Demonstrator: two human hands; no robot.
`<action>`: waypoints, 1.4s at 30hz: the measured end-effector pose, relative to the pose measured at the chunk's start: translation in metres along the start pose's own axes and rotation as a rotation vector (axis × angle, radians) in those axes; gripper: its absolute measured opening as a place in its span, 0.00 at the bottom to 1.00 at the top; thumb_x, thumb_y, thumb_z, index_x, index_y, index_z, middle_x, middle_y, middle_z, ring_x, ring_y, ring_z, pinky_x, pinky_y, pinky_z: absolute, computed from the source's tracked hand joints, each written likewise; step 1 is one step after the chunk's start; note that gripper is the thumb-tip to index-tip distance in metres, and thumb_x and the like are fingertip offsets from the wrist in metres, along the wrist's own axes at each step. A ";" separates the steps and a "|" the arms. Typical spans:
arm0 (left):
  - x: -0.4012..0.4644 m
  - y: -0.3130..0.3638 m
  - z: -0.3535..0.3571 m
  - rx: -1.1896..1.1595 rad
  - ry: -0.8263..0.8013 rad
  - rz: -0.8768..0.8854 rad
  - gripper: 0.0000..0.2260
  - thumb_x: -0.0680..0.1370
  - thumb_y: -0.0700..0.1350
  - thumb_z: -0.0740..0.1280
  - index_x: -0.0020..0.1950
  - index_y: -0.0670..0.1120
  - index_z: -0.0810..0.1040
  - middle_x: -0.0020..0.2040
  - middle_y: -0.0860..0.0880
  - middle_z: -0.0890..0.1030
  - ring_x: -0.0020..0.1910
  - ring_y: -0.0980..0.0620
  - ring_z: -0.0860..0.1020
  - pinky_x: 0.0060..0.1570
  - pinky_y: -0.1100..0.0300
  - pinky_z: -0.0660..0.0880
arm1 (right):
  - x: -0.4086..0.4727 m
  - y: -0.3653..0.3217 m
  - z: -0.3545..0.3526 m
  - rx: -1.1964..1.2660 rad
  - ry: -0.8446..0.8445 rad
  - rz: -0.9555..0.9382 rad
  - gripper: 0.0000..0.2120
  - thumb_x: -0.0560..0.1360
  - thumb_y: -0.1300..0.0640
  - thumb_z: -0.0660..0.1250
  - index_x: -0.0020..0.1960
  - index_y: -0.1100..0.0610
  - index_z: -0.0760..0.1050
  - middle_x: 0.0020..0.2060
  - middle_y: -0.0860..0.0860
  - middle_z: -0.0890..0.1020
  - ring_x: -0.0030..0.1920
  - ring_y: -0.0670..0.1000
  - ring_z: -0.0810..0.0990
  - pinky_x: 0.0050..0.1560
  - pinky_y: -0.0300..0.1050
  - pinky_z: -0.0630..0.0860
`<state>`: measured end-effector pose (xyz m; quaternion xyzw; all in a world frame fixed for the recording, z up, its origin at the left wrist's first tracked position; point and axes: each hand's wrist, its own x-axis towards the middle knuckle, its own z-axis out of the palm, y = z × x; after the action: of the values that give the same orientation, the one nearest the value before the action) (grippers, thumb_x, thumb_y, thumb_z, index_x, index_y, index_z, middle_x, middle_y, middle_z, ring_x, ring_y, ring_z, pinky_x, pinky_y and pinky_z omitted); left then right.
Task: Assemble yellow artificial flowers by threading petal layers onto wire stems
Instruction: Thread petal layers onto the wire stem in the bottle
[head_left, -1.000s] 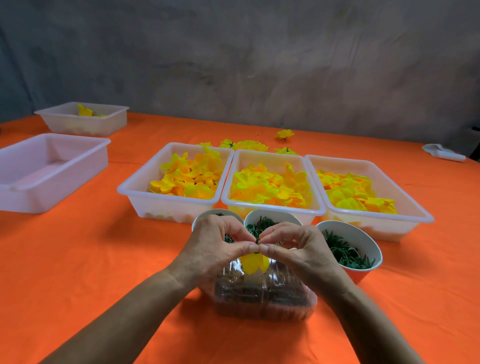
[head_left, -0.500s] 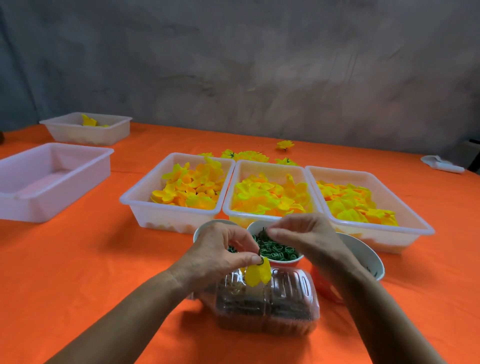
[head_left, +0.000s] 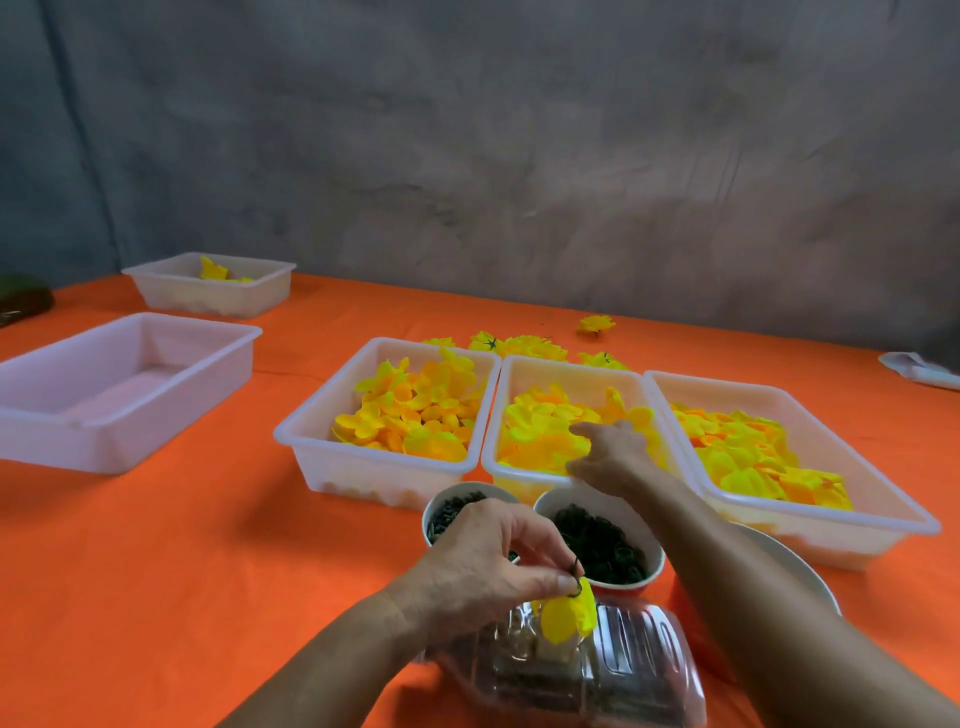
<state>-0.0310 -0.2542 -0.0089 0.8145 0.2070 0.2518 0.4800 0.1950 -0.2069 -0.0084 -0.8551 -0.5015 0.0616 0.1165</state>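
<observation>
Two hands work apart at an orange-covered table (head_left: 156, 571). The left hand (head_left: 478, 566) hovers close to the body above a clear plastic container (head_left: 623, 670), its thumb and forefinger pinched on a part-made flower (head_left: 569, 613): a yellow petal layer hanging below the fingertips, with a small dark stem tip showing just above them. The stem looks to run roughly up and down through the pinch, though most of it is hidden by the fingers.

The right hand (head_left: 608, 452) is stretched forward and away from the body, over the near rim of the middle tray (head_left: 571, 366) of three white trays holding loose yellow petals. Its fingers point down into the petal pile (head_left: 545, 421) and touch it; whether they have closed on a piece cannot be told from this angle.

The relation that matters is front to back: the petal supply lies beyond the held flower, past two bowls (head_left: 602, 540) of dark green parts that sit between them. The right hand is the nearer one to the petals, and the left is well back. Judged from this, the next petal layer would have to travel back toward the body, over the bowls, to meet the stem tip at the left fingertips, hole lined up with the upright wire.
</observation>
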 end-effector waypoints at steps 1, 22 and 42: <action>0.000 0.000 0.000 0.006 0.000 -0.001 0.03 0.71 0.44 0.75 0.40 0.52 0.84 0.41 0.52 0.83 0.45 0.54 0.81 0.50 0.54 0.78 | 0.002 -0.003 0.001 -0.093 0.040 -0.007 0.24 0.77 0.55 0.63 0.72 0.43 0.65 0.72 0.56 0.61 0.70 0.61 0.59 0.65 0.54 0.66; -0.001 -0.001 0.003 -0.036 0.029 -0.003 0.02 0.70 0.43 0.75 0.41 0.48 0.84 0.41 0.50 0.83 0.45 0.53 0.81 0.50 0.56 0.78 | 0.023 -0.021 0.024 0.017 0.075 -0.152 0.11 0.72 0.66 0.64 0.51 0.62 0.81 0.54 0.59 0.81 0.54 0.59 0.79 0.50 0.49 0.77; 0.001 0.001 0.002 -0.073 -0.003 -0.007 0.06 0.70 0.42 0.75 0.38 0.55 0.84 0.41 0.49 0.84 0.43 0.53 0.81 0.48 0.57 0.78 | 0.016 -0.010 0.011 0.843 0.245 0.030 0.03 0.70 0.64 0.72 0.42 0.64 0.81 0.29 0.54 0.78 0.30 0.51 0.76 0.33 0.41 0.70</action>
<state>-0.0286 -0.2553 -0.0082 0.7959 0.1999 0.2562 0.5108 0.1918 -0.1870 -0.0166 -0.7410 -0.4023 0.1609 0.5129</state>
